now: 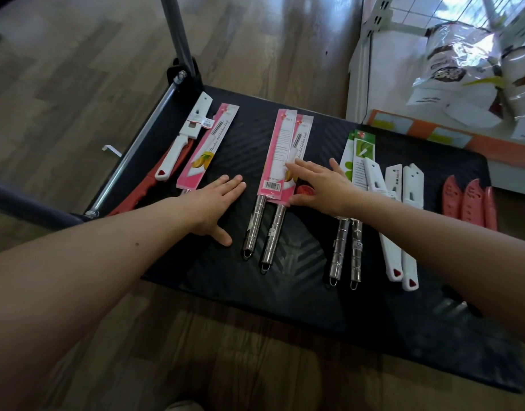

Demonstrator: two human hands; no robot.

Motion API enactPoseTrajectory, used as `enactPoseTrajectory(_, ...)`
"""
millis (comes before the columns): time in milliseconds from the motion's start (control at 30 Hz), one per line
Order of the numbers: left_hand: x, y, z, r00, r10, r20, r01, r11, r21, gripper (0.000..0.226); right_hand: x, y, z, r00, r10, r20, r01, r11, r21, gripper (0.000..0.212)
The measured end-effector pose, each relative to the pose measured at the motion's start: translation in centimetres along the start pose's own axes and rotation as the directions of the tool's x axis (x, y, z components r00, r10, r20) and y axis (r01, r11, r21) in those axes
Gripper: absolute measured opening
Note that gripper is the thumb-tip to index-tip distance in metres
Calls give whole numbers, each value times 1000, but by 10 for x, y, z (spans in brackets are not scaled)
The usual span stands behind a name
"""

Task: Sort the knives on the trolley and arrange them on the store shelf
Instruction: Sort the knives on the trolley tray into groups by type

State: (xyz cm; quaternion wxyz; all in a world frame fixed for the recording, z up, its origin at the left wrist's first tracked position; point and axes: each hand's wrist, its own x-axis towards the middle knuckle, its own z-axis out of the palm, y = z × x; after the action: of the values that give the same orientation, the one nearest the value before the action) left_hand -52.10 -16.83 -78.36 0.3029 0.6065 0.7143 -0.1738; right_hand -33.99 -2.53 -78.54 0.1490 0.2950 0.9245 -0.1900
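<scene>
Wood-grain plank flooring (77,69) covers the ground. A small white hook (111,150) lies on the flooring at left. Printed plastic bags (463,69) are stacked at upper right. An orange strip (492,146) bearing pale labels runs below the bags.

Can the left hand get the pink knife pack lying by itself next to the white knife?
Probably yes. The left hand lies flat on the black trolley right beside that pink knife pack. The pack's lower end is by the wrist, and nothing covers it.

The left grip (216,203) and right grip (323,185) are bare, both forearms too; a small dark mole (136,244) dots the left forearm (107,262).
</scene>
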Motion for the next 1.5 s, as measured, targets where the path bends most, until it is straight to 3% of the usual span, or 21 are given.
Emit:
enactPoseTrajectory(267, -1, 13, -7, 997, -63, 43, 60, 996, 72, 114, -18, 25, -11, 988, 151, -42, -154, 985, -81, 65)
enactPoseTrajectory(367, -3, 22, -14, 997, -63, 41, 62, 998, 31, 100, -30, 35, -14, 983, 181, -40, -184, 980, -83, 63)
enactPoseTrajectory(433, -2, 31, -24, 989, -33, -147, 43, 997, 67, 89, -37, 42, -14, 981, 189, -33, -191, 978, -80, 62)
enactPoseTrajectory(500, 1, 43, -34, 925, 4, -381, 32, 996, 88, 77, -44, 50, -13, 981, 191, -30, -193, 977, -89, 60)
enactPoseTrajectory(567, 5, 59, -40, 889, 43, -456, 8, 994, 108, 69, -50, 56, -15, 980, 198, -14, -199, 972, -127, 59)
enactPoseTrajectory(700, 13, 98, -29, 931, 205, -303, -101, 940, 327, 83, -59, 63, -21, 974, 223, 27, -216, 961, -174, 58)
enactPoseTrajectory(1033, 31, 129, -21, 981, 147, -126, -90, 922, 376, 99, -78, 74, -10, 987, 158, 16, -149, 957, -249, 64)
enactPoseTrajectory(1500, 38, 128, -19, 986, 132, -106, -90, 938, 334, 105, -83, 77, -11, 988, 153, -3, -146, 931, -334, 63)
